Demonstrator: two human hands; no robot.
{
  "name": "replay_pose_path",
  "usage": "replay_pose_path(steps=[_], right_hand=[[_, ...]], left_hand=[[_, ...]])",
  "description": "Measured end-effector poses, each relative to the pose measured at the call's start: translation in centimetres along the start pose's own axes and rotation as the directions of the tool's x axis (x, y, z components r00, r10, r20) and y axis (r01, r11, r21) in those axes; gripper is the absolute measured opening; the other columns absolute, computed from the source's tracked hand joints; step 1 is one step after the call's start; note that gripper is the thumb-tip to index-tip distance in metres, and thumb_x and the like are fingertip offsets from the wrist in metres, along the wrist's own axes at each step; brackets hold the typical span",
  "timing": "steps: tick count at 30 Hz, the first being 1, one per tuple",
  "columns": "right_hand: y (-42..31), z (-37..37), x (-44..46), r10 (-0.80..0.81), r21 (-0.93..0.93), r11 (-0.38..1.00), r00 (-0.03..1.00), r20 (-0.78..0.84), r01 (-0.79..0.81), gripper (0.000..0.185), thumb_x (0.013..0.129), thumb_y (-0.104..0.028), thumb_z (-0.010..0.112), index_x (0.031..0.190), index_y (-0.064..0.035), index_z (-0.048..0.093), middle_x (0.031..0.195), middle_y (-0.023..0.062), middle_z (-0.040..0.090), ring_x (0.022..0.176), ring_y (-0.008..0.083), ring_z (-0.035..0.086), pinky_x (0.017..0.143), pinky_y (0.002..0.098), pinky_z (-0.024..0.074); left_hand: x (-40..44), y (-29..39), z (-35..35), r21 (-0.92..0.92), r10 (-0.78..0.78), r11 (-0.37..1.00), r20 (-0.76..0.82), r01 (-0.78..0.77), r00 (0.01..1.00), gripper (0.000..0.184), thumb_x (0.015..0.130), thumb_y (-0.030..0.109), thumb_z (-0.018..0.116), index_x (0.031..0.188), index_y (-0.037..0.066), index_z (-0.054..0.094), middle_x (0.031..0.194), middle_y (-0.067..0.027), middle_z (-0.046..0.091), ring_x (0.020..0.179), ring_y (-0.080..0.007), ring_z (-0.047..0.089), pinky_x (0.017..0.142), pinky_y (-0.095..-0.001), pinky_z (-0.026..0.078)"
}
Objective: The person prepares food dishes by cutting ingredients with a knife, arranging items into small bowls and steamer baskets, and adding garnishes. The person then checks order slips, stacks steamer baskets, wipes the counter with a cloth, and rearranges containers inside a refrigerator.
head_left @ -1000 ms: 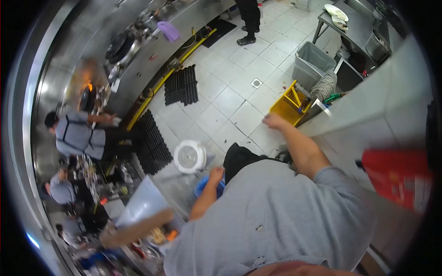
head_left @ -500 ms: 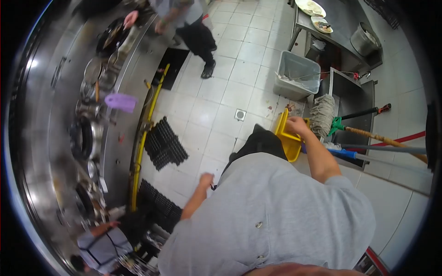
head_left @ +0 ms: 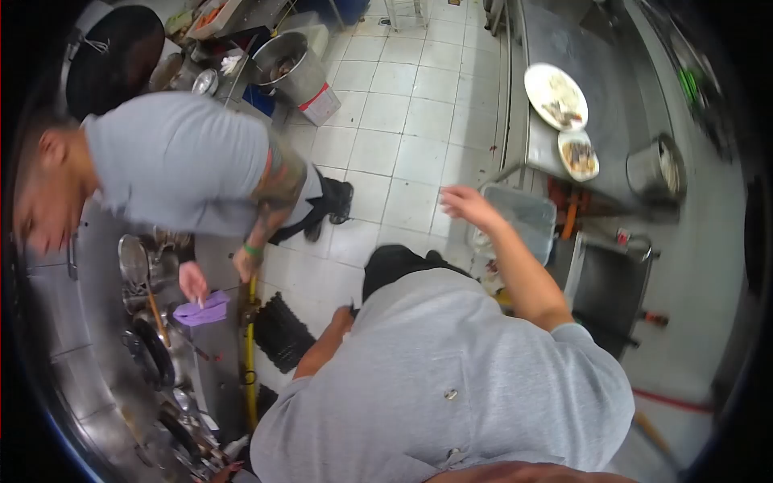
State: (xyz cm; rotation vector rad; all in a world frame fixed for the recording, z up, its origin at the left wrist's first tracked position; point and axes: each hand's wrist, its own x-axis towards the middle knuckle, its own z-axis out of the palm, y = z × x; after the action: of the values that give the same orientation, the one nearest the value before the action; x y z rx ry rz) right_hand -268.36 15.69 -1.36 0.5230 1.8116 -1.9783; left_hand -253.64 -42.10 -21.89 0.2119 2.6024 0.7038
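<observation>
My right hand point(head_left: 467, 205) is stretched out in front of my body with its fingers apart and nothing in it, above the floor beside a grey bin point(head_left: 523, 217). Low at my left side is my left hand point(head_left: 345, 317), partly hidden against my dark clothing; its fingers cannot be made out. To the right of my right hand, two plates with food, a larger one point(head_left: 557, 97) and a smaller one point(head_left: 579, 156), lie on a steel table point(head_left: 555, 36).
A co-worker point(head_left: 177, 161) leans over the left counter, one hand at a purple cloth point(head_left: 201, 309). Further things: a large pot point(head_left: 282, 60), a metal pot point(head_left: 656, 167), a sink point(head_left: 608, 282), a black mat point(head_left: 280, 332) and a yellow pipe point(head_left: 251, 354).
The view has moved forward along the aisle, bringing the steel table and plates closer. The co-worker now leans over the counter near the purple cloth. My right hand has opened and reaches further out.
</observation>
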Motion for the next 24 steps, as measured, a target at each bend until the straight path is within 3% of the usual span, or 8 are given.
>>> replay_pose_path(steps=[3,7,10,12,13,15,17,24], right_hand=[[-12.8,-0.9,13.5,-0.092,-0.179,0.976,0.982,0.162,0.121,0.049,0.111,-0.034,0.067,0.147,-0.0009,0.064,0.123,0.0069,0.076,0.106,0.0175,0.072,0.093,0.035,0.0591],[-20.6,-6.8,33.2,-0.327,-0.462,0.82,0.939,0.105,0.337,0.051,0.106,-0.035,0.07,0.143,-0.0009,0.067,0.123,0.0173,0.078,0.11,0.0276,0.075,0.096,0.041,0.0592],[-15.9,-16.4,45.2,-0.267,-0.823,0.568,0.948,-0.171,0.011,0.056,0.1,-0.038,0.073,0.142,-0.0014,0.069,0.126,0.0269,0.077,0.117,0.0405,0.076,0.099,0.0477,0.059],[-15.3,-22.9,46.4,0.063,-0.835,0.508,0.976,-0.208,-0.211,0.054,0.103,-0.041,0.072,0.137,-0.0003,0.071,0.119,0.0203,0.079,0.109,0.0284,0.077,0.094,0.0412,0.061],[-17.4,-25.1,45.9,0.403,-0.544,0.687,0.876,-0.267,-0.482,0.049,0.103,-0.039,0.072,0.134,-0.0013,0.072,0.114,0.0163,0.079,0.1,0.0266,0.079,0.085,0.0386,0.0624],[-19.4,-29.8,44.1,0.307,-0.002,0.948,0.915,-0.262,-0.318,0.04,0.104,-0.036,0.07,0.123,-0.0013,0.073,0.102,0.0133,0.078,0.092,0.0215,0.075,0.078,0.0365,0.0606],[-23.9,-34.0,43.7,0.398,0.273,0.912,0.816,-0.418,-0.306,0.044,0.106,-0.038,0.07,0.131,-0.0022,0.068,0.112,0.0106,0.076,0.094,0.0225,0.074,0.08,0.0382,0.0614],[-33.1,-57.0,60.6,0.415,0.471,0.869,0.739,-0.531,-0.149,0.046,0.104,-0.037,0.074,0.137,-0.0056,0.066,0.116,0.0105,0.075,0.095,0.021,0.074,0.082,0.0374,0.0614]], left_hand=[[5.8,4.0,0.1,-0.098,-0.351,0.907,0.358,0.409,0.865,0.035,0.106,0.037,0.067,0.111,0.003,0.077,0.106,-0.0184,0.08,0.106,-0.0294,0.076,0.091,-0.0467,0.06],[22.2,7.9,-1.6,-0.093,-0.397,0.859,0.501,0.504,0.769,0.037,0.105,0.037,0.066,0.11,0.003,0.078,0.1,-0.0189,0.08,0.099,-0.0304,0.078,0.088,-0.0465,0.061],[39.3,11.2,-5.7,-0.09,-0.319,0.894,0.558,0.439,0.766,0.038,0.105,0.038,0.066,0.109,0.003,0.079,0.095,-0.0192,0.081,0.093,-0.0311,0.079,0.085,-0.0463,0.062],[52.4,13.6,-9.1,-0.178,-0.24,0.9,0.558,0.397,0.794,0.039,0.105,0.039,0.066,0.108,0.003,0.08,0.092,-0.0195,0.081,0.09,-0.0315,0.08,0.083,-0.0462,0.063],[59.6,15.0,-11.5,-0.247,-0.232,0.879,0.526,0.408,0.818,0.039,0.104,0.039,0.066,0.108,0.003,0.08,0.09,-0.0196,0.081,0.088,-0.0318,0.08,0.083,-0.0461,0.063],[75.4,21.5,-20.2,-0.102,-0.357,0.907,0.329,0.409,0.874,0.035,0.095,0.034,0.071,0.102,0.001,0.079,0.084,-0.0216,0.078,0.081,-0.0374,0.078,0.08,-0.0501,0.062],[90.2,26.8,-28.2,0.009,-0.102,0.995,0.025,0.102,0.994,0.04,0.095,0.037,0.073,0.108,-0.001,0.079,0.111,-0.028,0.078,0.11,-0.0462,0.074,0.096,-0.0539,0.058],[128.7,49.2,-42.3,-0.57,-0.095,0.821,-0.178,-0.024,0.979,0.027,0.106,0.027,0.07,0.108,0.001,0.073,0.087,-0.0083,0.073,0.072,-0.0183,0.066,0.065,-0.0369,0.056]])
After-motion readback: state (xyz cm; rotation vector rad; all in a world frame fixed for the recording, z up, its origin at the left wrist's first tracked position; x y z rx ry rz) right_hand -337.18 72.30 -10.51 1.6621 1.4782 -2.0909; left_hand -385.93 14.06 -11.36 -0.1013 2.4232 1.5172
